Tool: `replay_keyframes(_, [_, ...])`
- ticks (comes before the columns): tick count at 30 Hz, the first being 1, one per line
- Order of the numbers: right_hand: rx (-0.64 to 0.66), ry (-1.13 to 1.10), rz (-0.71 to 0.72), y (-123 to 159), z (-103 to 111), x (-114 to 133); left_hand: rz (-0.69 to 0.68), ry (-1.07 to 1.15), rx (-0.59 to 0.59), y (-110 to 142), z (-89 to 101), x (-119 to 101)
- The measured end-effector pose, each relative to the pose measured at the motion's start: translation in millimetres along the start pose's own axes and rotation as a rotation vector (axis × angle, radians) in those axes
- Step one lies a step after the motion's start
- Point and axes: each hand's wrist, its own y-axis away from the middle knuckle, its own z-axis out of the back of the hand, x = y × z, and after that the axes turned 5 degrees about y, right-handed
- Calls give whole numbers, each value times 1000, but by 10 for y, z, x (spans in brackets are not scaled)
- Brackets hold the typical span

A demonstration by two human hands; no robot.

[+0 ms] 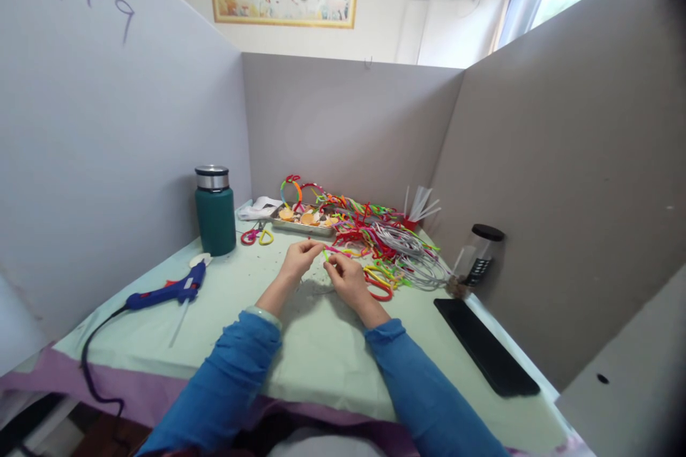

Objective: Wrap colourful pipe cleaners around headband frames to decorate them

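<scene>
Close together over the middle of the table are my left hand (301,258) and my right hand (347,278). Each has its fingers pinched on a thin, fuzzy pipe cleaner (339,250), pink in one part and bright green in another. How the two colours join is too small to make out. Beyond and right of my right hand spreads a heap of loose pipe cleaners (369,218) in red, pink, green and yellow. A bundle of grey pipe cleaners (410,253) lies on its right. Yellow and red loops (379,285) rest just beside my right wrist.
On the left are a blue glue gun (168,292) with its cord and a green flask (215,218). Scissors (251,235) lie near a metal tray (305,228) of small pieces. At right are white sticks (421,206), a clear black-lidded jar (476,257) and a black slab (485,346). Grey partitions enclose the table.
</scene>
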Motion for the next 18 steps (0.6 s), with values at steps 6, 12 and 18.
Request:
replay_keyframes(6, [15,-27,-13,0,23,34,89,-2,-23,16,-2,-51])
replay_keyframes(12, [15,-26,-11,9,9,20,104,2,25,55,-8,-125])
replay_keyframes(18, [28,-77,-21,7,24,36,25,-6,43,19,1,-93])
